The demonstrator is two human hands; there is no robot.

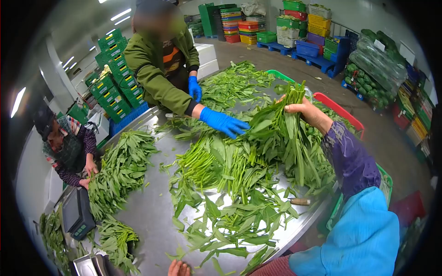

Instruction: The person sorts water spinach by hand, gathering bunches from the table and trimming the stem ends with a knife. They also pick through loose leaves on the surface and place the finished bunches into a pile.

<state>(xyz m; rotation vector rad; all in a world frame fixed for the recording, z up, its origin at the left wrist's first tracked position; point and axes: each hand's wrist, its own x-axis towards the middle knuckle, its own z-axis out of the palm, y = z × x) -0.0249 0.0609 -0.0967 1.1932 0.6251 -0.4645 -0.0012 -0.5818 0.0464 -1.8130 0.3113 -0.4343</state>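
Note:
My right hand [299, 110], at the end of a purple sleeve, is closed around a bunch of water spinach [287, 138] and holds it up over the table, stems at the top and leaves hanging. Only the fingertips of my left hand [178, 268] show, at the bottom edge near loose leaves; they look laid out with nothing in them. Below the raised bunch lies a heap of water spinach [216, 163], stems side by side. Across the table, a co-worker's blue-gloved hand [224, 123] reaches to the leaves beside the bunch.
The metal table [159, 202] carries a short wooden handle [300, 201], a pile of greens [122, 168] and a scale [78, 214] at left. Another worker [69, 147] handles that pile. Red [340, 112] and green [386, 184] crates stand at right; stacked crates [117, 69] stand behind.

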